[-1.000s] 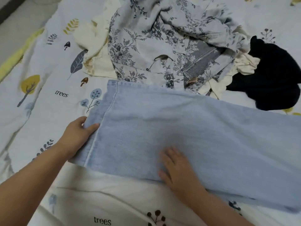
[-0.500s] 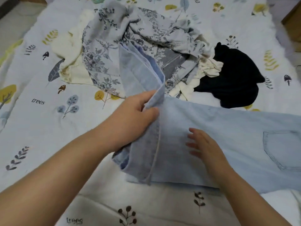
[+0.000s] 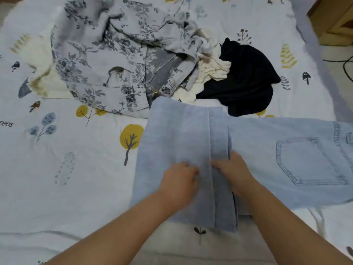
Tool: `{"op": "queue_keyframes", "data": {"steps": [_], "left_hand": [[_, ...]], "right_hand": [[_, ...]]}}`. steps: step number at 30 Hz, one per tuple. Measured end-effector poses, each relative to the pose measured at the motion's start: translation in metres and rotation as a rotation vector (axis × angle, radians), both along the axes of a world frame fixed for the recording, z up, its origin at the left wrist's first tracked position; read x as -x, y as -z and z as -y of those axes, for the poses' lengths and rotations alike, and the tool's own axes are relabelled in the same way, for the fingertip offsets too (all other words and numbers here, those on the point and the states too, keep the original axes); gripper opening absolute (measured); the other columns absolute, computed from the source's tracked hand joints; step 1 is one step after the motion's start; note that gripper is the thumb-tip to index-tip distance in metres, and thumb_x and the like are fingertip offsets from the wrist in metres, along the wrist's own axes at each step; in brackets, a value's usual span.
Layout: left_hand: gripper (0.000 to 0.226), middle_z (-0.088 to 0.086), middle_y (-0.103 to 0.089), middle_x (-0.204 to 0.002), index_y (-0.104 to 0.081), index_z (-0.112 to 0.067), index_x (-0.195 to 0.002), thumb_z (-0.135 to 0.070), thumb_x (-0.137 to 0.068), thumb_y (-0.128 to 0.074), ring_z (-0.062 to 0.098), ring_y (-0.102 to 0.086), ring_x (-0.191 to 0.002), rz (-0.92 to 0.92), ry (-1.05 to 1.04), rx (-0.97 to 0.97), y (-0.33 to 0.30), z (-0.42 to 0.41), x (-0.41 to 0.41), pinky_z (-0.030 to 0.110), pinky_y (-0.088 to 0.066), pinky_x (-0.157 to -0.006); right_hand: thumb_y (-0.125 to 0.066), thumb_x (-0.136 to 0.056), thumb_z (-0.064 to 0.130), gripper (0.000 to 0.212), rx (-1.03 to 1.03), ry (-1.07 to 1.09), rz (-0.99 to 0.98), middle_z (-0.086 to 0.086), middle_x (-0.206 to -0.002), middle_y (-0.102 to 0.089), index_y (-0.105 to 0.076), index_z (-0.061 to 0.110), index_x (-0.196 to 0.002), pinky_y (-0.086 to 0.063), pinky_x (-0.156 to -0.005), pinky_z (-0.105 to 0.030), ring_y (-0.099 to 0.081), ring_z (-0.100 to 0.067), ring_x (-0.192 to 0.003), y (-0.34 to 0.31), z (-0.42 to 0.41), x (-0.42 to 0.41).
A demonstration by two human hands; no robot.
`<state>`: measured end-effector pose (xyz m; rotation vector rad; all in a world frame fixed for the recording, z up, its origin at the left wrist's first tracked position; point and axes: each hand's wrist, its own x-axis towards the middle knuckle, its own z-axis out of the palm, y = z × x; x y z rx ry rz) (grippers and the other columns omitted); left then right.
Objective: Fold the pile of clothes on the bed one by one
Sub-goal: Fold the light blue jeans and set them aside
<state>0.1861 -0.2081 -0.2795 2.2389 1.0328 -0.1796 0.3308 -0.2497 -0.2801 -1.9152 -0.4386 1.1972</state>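
The light blue jeans (image 3: 267, 150) are lying across the near part of the bed (image 3: 57, 188), with the leg end doubled over onto the rest of the garment. The folded section (image 3: 177, 134) is sitting on the left, its hem edge running away from the camera just beside both hands. A back pocket (image 3: 307, 159) is showing face up on the right part of the jeans, and the waistband is reaching the right edge of the view.

The left hand (image 3: 179, 180) is resting on top of the folded section with its fingers curled downward into the denim; whether they are pinching the cloth cannot be determined. The right hand (image 3: 233, 169) is lying at the hem edge with its fingertips tucked against or under the folded layer; its grasp likewise cannot be determined. The two hands are positioned just beside each other, with the hem strip between them.

Beyond the jeans, the remaining pile is lying unfolded on the bed: a grey floral garment (image 3: 114, 54) is spreading across the upper left, a cream garment (image 3: 212, 71) is bunched against its right side, and a black garment (image 3: 246, 77) is touching the cream one. The far corner of the folded section is lying on the floral garment's lower edge.

The bed sheet is printed with trees, leaves and mushrooms.
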Motion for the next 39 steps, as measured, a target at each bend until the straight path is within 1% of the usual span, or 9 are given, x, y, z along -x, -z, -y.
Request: {"op": "queue_keyframes", "data": {"steps": [6,12,15,18,24,30,32,35,39], "left_hand": [[0.047,0.02,-0.06,-0.102,-0.063,-0.005,-0.105,-0.026,-0.071,-0.039,0.041,-0.059,-0.09,0.023,-0.326,-0.405,0.022,-0.029,0.039,0.048,-0.051,-0.075],[0.056,0.024,-0.044,-0.13,-0.03,-0.008,-0.142,-0.031,-0.094,-0.049,0.038,-0.044,-0.12,-0.07,-0.599,-0.026,0.034,-0.041,0.035,0.044,-0.037,-0.098],[0.051,0.022,-0.05,-0.129,-0.037,-0.001,-0.132,-0.03,-0.093,-0.053,0.035,-0.048,-0.119,0.132,-0.863,0.093,0.029,-0.058,0.02,0.036,-0.036,-0.095],[0.042,0.02,-0.059,-0.119,-0.052,0.0,-0.118,-0.033,-0.092,-0.053,0.033,-0.054,-0.109,0.116,-1.062,0.185,0.03,-0.077,0.017,0.031,-0.036,-0.082],[0.037,0.016,-0.061,-0.11,-0.052,-0.002,-0.106,-0.036,-0.091,-0.054,0.034,-0.055,-0.104,-0.088,-0.822,0.043,0.03,-0.06,0.029,0.03,-0.03,-0.073],[0.039,0.016,-0.061,-0.105,-0.048,-0.004,-0.101,-0.042,-0.093,-0.047,0.036,-0.055,-0.103,-0.124,-0.859,-0.014,0.03,-0.039,0.031,0.034,-0.033,-0.074],[0.034,0.011,-0.058,-0.089,-0.044,-0.006,-0.089,-0.04,-0.094,-0.047,0.036,-0.056,-0.093,-0.124,-0.816,-0.028,0.031,-0.03,0.035,0.034,-0.033,-0.07],[0.033,0.001,-0.044,-0.064,-0.037,-0.01,-0.072,-0.03,-0.094,-0.051,0.025,-0.045,-0.064,-0.025,-0.742,-0.107,0.023,-0.025,0.045,0.034,-0.023,-0.057],[0.036,0.004,-0.044,-0.061,-0.033,-0.012,-0.066,-0.027,-0.092,-0.053,0.025,-0.037,-0.062,-0.016,-0.705,-0.171,0.001,-0.029,0.063,0.036,-0.021,-0.058]], "right_hand": [[-0.057,-0.083,-0.001,0.016,-0.134,-0.01,0.449,0.009,-0.077,-0.054,-0.053,0.009,-0.095,-0.038,-0.051,-0.01,-0.05,-0.006,-0.068,-0.021,0.009,-0.031],[-0.061,-0.086,0.02,0.055,0.293,-0.131,0.377,-0.017,-0.128,-0.052,-0.036,0.008,-0.134,-0.04,-0.082,-0.033,-0.052,-0.028,-0.103,-0.005,0.023,-0.054],[-0.062,-0.087,0.016,0.057,0.216,-0.112,0.421,-0.015,-0.129,-0.052,-0.034,0.011,-0.136,-0.035,-0.076,-0.028,-0.047,-0.02,-0.093,-0.009,0.024,-0.057],[-0.064,-0.086,0.026,0.069,0.286,-0.017,0.335,-0.015,-0.137,-0.044,-0.026,0.013,-0.142,-0.038,-0.09,-0.034,-0.048,-0.029,-0.115,-0.015,0.034,-0.064],[-0.065,-0.085,0.02,0.083,0.399,-0.333,0.39,-0.012,-0.13,-0.05,-0.01,0.019,-0.147,-0.036,-0.08,-0.03,-0.051,-0.031,-0.114,-0.018,0.057,-0.045],[-0.065,-0.083,0.026,0.057,0.578,-0.5,1.125,-0.015,-0.121,-0.048,-0.041,0.017,-0.134,-0.042,-0.081,-0.041,-0.05,-0.032,-0.107,0.0,0.056,-0.033],[-0.075,-0.07,0.029,0.062,0.373,-0.484,1.156,-0.023,-0.121,-0.056,-0.055,0.011,-0.126,-0.042,-0.088,-0.055,-0.05,-0.035,-0.113,0.015,0.057,-0.021],[-0.042,-0.078,0.045,0.059,0.309,-0.665,1.162,-0.019,-0.132,-0.054,-0.057,0.014,-0.126,-0.024,-0.095,-0.063,-0.04,-0.031,-0.124,0.029,0.068,0.001],[-0.031,-0.076,0.052,0.064,0.402,-0.687,1.052,-0.013,-0.121,-0.063,-0.068,0.017,-0.114,-0.045,-0.085,-0.062,-0.062,-0.032,-0.109,0.019,0.076,0.014]]}}
